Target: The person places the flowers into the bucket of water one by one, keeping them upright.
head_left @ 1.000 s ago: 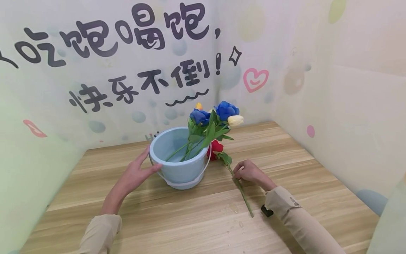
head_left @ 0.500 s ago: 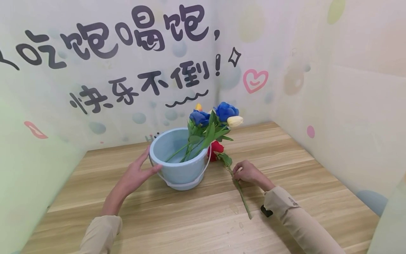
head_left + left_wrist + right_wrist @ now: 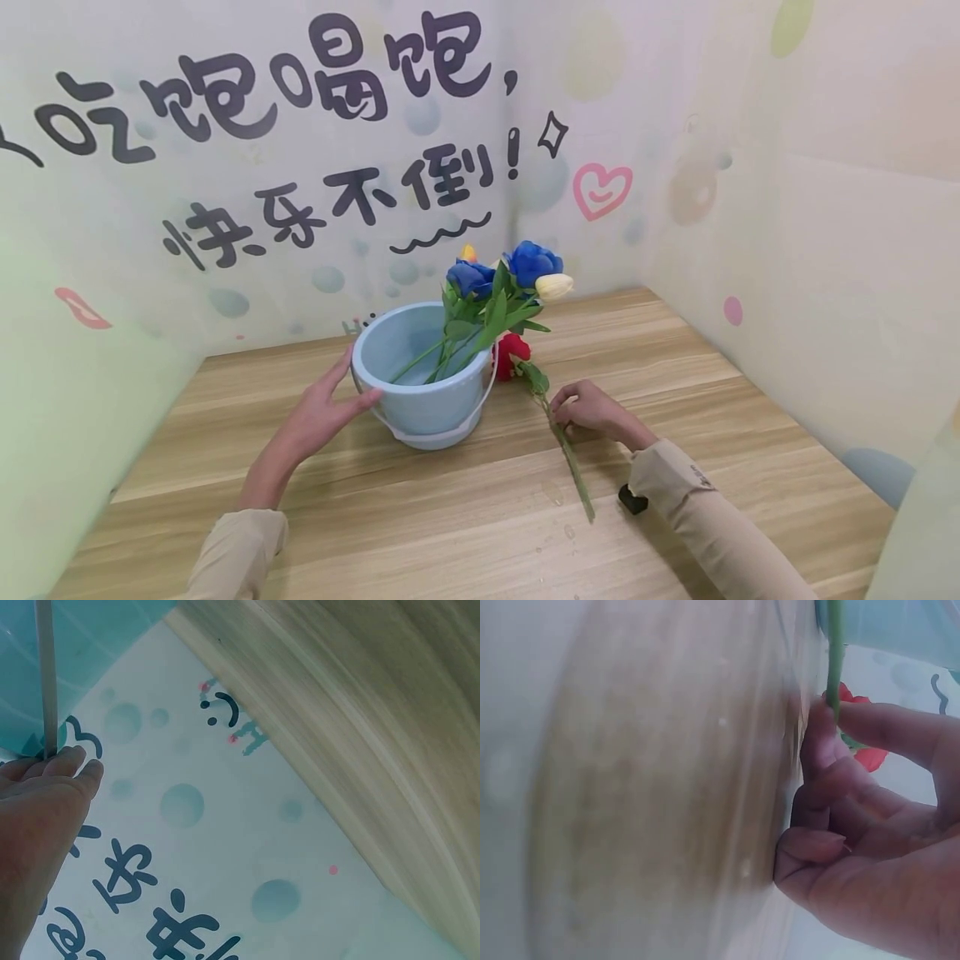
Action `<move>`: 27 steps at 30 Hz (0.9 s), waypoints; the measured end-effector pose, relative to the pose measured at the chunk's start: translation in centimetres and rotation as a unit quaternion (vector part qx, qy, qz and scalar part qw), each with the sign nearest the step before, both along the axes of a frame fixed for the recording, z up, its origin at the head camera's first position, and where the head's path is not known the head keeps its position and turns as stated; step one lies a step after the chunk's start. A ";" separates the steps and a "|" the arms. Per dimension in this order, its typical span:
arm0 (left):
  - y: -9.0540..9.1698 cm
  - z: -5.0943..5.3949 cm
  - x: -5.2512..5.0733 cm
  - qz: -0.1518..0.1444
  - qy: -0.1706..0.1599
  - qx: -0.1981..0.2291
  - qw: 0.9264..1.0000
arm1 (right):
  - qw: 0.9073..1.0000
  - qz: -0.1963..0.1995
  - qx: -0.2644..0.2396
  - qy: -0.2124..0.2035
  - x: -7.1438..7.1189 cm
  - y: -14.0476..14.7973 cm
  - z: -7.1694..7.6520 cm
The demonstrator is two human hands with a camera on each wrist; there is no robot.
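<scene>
A light blue bucket [image 3: 423, 408] with a white handle stands on the table, holding several artificial flowers that lean right: blue blooms [image 3: 534, 263], a pale tulip [image 3: 555, 287] and an orange bud. My left hand [image 3: 318, 417] rests against the bucket's left side, thumb near the front rim and fingers stretched along the outside. Right of the bucket lies a red rose [image 3: 512, 354], its bloom partly hidden behind the bucket. My right hand [image 3: 588, 408] pinches its green stem [image 3: 576, 473] between thumb and index finger. The right wrist view shows that pinch on the stem [image 3: 835, 652] close up.
The wooden table [image 3: 420, 533] meets a printed wall [image 3: 262, 167] behind and another wall [image 3: 787, 250] on the right. A small black object [image 3: 632, 500] shows beside the right sleeve. A few clear drops or marks lie on the tabletop.
The rose stem's lower end has shifted slightly left and toward me, with the right hand still pinching it. The left hand and bucket stay in place.
</scene>
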State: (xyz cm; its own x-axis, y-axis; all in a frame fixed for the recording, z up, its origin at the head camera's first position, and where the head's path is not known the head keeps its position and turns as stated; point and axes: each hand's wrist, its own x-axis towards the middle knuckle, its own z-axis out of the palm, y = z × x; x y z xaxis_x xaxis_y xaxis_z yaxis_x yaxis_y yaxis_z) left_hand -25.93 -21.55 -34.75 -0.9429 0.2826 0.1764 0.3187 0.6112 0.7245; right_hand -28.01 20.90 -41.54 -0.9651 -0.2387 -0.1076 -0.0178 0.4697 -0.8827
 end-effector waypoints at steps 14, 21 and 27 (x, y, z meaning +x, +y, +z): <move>-0.1 0.0 0.0 -0.005 0.001 0.000 1.000 | 0.999 0.000 -0.047 -0.003 0.4 1.1 0.1; 0.0 0.0 0.1 -0.002 0.001 0.005 1.000 | 0.998 -0.003 -0.056 0.002 0.6 1.4 0.3; 0.0 0.0 0.1 -0.003 0.002 0.004 1.000 | 0.997 -0.014 -0.074 0.002 0.7 1.4 0.5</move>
State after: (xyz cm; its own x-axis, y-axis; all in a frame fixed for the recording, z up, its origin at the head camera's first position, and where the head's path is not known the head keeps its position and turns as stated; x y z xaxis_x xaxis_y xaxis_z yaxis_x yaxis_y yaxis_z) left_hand -25.87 -21.54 -34.78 -0.9407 0.2864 0.1819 0.3246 0.6036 0.7282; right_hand -27.32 22.31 -41.00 -0.9719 -0.2249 -0.0693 -0.0104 0.3352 -0.9421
